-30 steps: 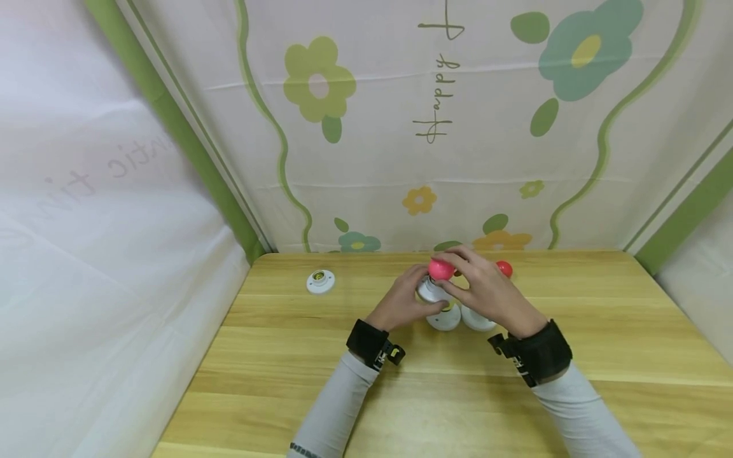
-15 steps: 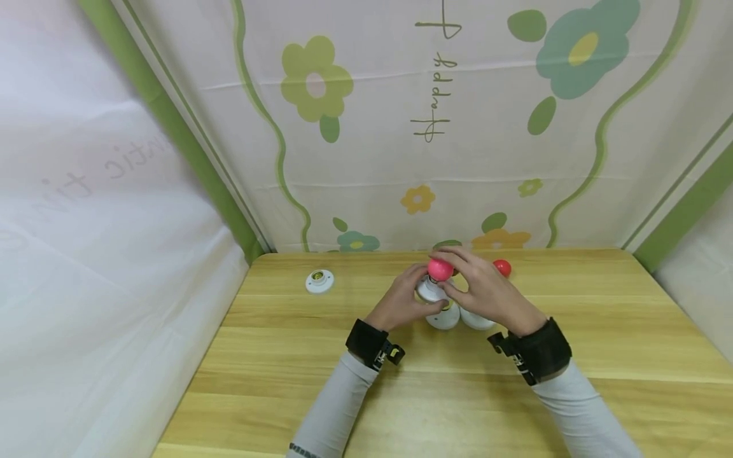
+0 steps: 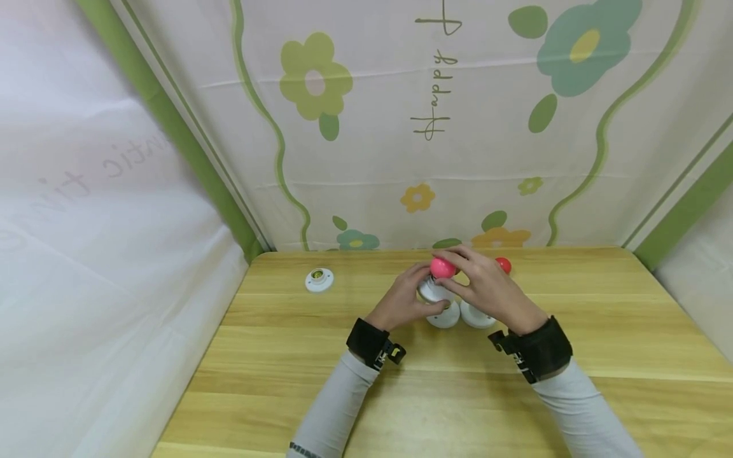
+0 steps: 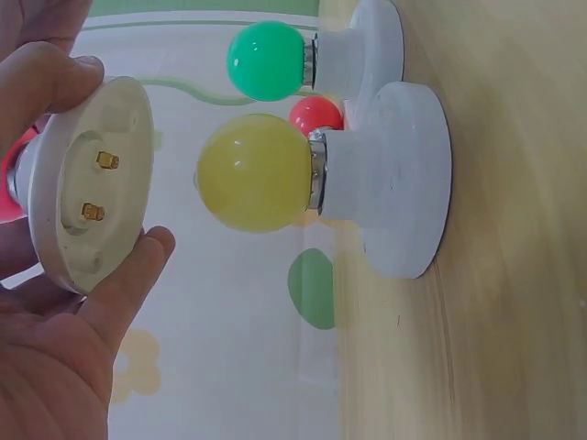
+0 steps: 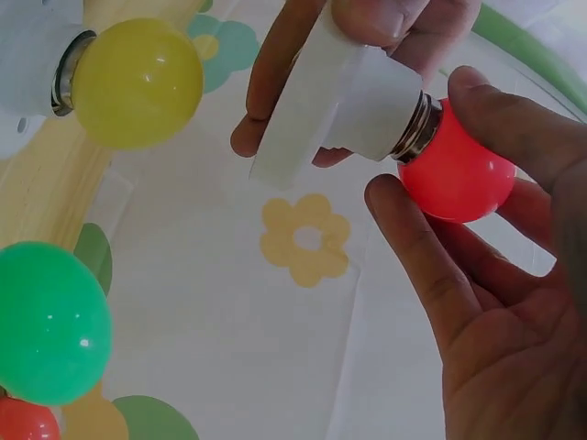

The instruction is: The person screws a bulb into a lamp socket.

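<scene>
In the head view my left hand (image 3: 402,302) grips a white lamp socket (image 3: 431,291) by its round base, raised above the table. The underside of this socket, with two brass terminals, faces the left wrist camera. My right hand (image 3: 487,286) pinches a pinkish-red bulb (image 5: 459,174) between thumb and fingers. The bulb's metal screw base is partly inside the socket's mouth, with some thread showing in the right wrist view. Close by stand a yellow bulb (image 4: 257,174) and a green bulb (image 4: 268,60), each fitted in a white socket on the table.
Another red bulb (image 3: 504,265) is behind my right hand, near the table's back edge. Farther left lies a white socket (image 3: 319,280) without a bulb. A printed white curtain (image 3: 366,127) hangs behind the wooden table (image 3: 446,407).
Both hands stay nearly in place on the socket and bulb. The pinkish-red bulb and right fingertips have shifted very slightly to the right.
</scene>
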`<state>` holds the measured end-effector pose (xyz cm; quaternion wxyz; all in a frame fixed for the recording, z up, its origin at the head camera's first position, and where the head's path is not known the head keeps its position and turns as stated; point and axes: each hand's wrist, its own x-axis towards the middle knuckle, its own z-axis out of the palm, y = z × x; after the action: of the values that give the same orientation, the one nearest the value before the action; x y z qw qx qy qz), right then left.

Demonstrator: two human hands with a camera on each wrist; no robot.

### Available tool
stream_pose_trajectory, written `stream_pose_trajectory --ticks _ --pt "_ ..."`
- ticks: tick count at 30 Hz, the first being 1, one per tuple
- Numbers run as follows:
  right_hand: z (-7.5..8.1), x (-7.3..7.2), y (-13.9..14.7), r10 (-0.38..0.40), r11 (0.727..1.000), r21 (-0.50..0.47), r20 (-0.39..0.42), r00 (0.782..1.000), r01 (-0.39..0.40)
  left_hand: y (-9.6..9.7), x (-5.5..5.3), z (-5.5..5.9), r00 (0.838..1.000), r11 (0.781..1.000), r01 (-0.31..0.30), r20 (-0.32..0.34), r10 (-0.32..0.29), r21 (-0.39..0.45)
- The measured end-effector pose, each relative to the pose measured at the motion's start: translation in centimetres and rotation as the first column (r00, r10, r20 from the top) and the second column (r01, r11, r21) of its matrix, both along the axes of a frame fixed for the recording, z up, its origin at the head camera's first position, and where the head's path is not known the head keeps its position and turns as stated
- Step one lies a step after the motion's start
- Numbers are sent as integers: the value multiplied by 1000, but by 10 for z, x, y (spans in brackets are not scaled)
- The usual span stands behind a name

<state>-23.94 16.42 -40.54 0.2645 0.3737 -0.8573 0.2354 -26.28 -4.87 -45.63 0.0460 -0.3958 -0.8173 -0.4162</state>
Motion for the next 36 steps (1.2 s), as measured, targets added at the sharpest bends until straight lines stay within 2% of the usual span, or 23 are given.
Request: stream_pose_trajectory --ticks 8,15,23,30,36 --pt "1 2 1 -4 1000 -10 52 999 5 0 2 2 1000 1000 -15 23 16 -3" --pt "4 6 2 29 999 -47 113 993 -24 -1 3 2 999 999 -24 30 24 20" --pt "4 6 3 60 996 -64 86 994 -55 -2 3 3 999 999 -25 31 24 27" --pt "4 5 2 34 997 -69 51 998 -30 -1 4 4 999 999 -25 36 24 24" --pt "5 7 1 -7 998 -55 65 998 11 -1 3 4 999 1000 -15 29 14 27"
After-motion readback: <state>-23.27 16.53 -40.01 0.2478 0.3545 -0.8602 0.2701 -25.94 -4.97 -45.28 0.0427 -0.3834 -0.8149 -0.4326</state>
